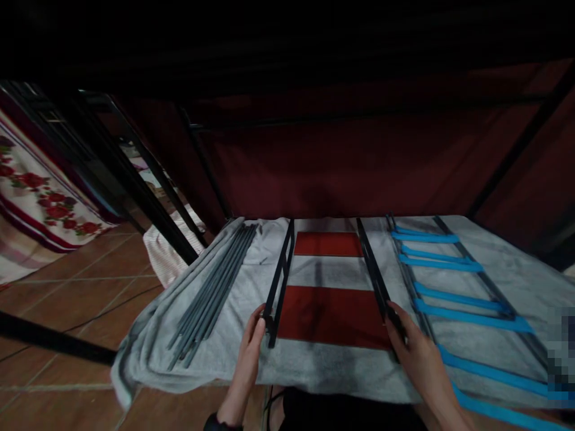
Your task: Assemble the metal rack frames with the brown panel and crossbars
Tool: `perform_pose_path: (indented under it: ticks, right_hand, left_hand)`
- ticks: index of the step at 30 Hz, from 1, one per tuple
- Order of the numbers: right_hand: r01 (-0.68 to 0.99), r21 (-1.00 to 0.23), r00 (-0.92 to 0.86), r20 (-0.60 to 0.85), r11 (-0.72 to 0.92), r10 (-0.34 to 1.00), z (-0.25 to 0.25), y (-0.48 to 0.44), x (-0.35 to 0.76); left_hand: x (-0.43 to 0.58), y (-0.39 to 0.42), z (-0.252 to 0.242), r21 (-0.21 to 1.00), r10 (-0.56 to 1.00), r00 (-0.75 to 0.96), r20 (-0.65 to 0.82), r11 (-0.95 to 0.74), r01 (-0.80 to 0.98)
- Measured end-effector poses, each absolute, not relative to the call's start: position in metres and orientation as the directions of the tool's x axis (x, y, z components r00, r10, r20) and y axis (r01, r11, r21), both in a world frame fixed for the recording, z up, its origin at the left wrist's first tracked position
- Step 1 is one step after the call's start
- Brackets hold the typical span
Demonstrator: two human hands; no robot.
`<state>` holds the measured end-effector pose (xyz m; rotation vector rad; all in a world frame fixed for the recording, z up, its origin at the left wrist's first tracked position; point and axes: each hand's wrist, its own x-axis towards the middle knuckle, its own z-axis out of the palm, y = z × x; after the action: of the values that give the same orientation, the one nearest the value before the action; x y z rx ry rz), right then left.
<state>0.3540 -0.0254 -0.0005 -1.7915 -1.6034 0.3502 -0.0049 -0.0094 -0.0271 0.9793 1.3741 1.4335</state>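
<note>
My left hand (pixel 252 336) is closed on the near end of a narrow dark metal frame (pixel 281 272), thumb on top. On the other side, my right hand (pixel 412 342) grips the near end of a second dark metal frame (pixel 374 269), its fingers partly hidden. The two frames stand on edge, roughly parallel, running away from me. Between them a larger red panel (pixel 332 314) lies near me and a smaller red panel (pixel 327 244) farther off. Whether the panels are joined to the frames, I cannot tell.
A grey blanket (pixel 314 362) lies under everything. Several grey rods (pixel 220 287) are bundled at left. At right lies a dark frame with several blue straps (pixel 471 323). Dark posts (pixel 121 173) and a low overhead structure surround the spot, with a maroon cloth (pixel 341 161) behind.
</note>
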Motion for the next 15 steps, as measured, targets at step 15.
perform_pose_path:
  ticks: [15]
  right_hand:
    - [0.643,-0.74,0.446,0.152,-0.197,0.882,-0.018,-0.036,0.391]
  left_hand:
    - [-0.032,-0.013,-0.097,0.925,0.99,-0.136,0.023,0.03,0.38]
